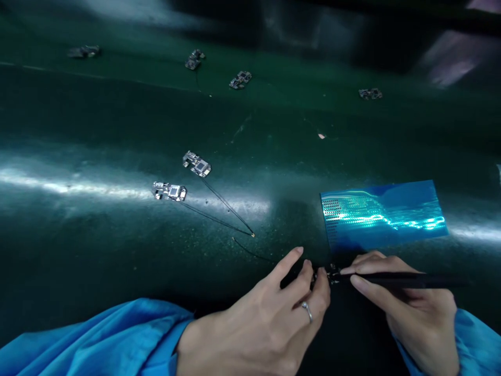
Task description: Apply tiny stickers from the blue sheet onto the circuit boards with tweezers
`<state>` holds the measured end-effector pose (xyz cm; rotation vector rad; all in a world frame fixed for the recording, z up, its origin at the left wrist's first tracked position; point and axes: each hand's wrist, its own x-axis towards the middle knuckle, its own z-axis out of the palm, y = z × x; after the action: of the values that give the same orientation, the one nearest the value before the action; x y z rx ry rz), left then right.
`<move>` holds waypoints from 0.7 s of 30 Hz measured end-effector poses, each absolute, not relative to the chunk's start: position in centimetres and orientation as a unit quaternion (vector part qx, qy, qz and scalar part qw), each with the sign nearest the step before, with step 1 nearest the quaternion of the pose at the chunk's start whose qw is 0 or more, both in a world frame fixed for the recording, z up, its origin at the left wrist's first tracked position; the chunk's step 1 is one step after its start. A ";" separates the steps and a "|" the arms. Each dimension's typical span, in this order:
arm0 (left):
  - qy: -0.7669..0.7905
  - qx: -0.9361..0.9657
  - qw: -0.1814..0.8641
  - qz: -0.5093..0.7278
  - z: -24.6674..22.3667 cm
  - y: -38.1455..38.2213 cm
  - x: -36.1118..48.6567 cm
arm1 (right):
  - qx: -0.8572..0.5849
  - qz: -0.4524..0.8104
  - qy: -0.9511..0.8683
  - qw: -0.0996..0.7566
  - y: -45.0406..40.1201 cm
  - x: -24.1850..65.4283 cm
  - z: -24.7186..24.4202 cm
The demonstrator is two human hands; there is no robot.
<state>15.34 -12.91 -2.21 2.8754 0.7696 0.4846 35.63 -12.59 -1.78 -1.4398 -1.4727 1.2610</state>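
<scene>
My left hand (pixel 274 318), with a ring on one finger, is at the lower middle. Its fingers curl over a small circuit board (pixel 334 273), pressing it against the dark green surface and hiding most of it. A thin black wire (pixel 254 255) runs out leftward from beneath that hand. In my right hand (pixel 410 303) is a slim black tool, apparently tweezers (pixel 407 280), pinched between thumb and fingers. Its tip points left at the exposed end of the board; I cannot tell whether they touch. Just beyond my right hand lies a shiny blue sheet (pixel 407 209) with rows of small dark marks.
Two circuit boards, one nearer (pixel 170 191) and one just behind (pixel 198 164), lie left of centre, their black wires meeting at a small gold end (pixel 252 235). Several more boards, including one at the right (pixel 370 94), are spread along the back. A pinkish scrap (pixel 321 136) lies mid-surface.
</scene>
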 end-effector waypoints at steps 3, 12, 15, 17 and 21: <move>0.254 0.953 0.065 0.149 -2.2 -12.9 15.4 | -0.546 0.488 -0.584 0.351 -12.5 35.8 -1.8; 0.256 0.950 0.064 0.167 -2.3 -13.1 15.5 | -0.544 0.483 -0.592 0.347 -12.2 35.7 -1.9; 0.255 0.949 0.070 0.169 -2.3 -13.0 15.6 | -0.543 0.490 -0.587 0.346 -12.2 35.6 -1.7; 0.255 0.949 0.074 0.168 -2.3 -13.0 15.8 | -0.547 0.493 -0.582 0.345 -12.3 35.4 -1.6; 0.269 0.948 0.064 0.154 -2.4 -12.9 16.0 | -0.555 0.492 -0.573 0.349 -12.4 35.6 -1.8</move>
<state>15.97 -12.89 -2.37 2.8635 0.8126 0.4658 35.61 -12.40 -1.78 -1.4384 -1.4841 1.2759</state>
